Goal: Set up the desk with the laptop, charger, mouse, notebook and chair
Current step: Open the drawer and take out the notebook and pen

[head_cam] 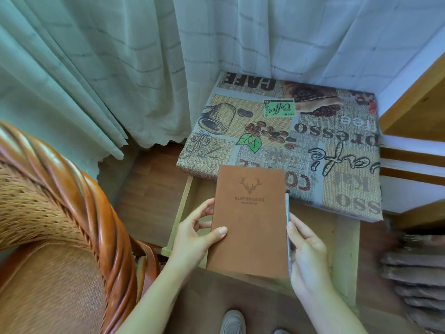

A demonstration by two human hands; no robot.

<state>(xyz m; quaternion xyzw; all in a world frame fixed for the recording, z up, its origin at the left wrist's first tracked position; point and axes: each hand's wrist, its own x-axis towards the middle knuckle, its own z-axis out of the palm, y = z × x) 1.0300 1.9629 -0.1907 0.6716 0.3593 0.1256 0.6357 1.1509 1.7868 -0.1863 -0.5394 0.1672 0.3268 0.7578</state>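
Observation:
A brown notebook (250, 220) with a deer-head emblem is held above an open wooden drawer (183, 203) at the desk's front. My left hand (197, 239) grips its left edge, thumb on the cover. My right hand (305, 251) holds its right edge together with a thin grey pen (287, 213) lying along that side. The desk (301, 131) is covered with a coffee-print cloth and carries nothing else in view. A wicker chair (60, 225) with a glossy rattan frame stands at the left. No laptop, charger or mouse is in view.
Pale curtains (144, 56) hang behind the desk and the chair. A wooden shelf unit (414, 112) borders the desk on the right. A blurred dark ribbed object (416, 273) lies at the lower right. My shoe (232, 321) shows on the wooden floor below.

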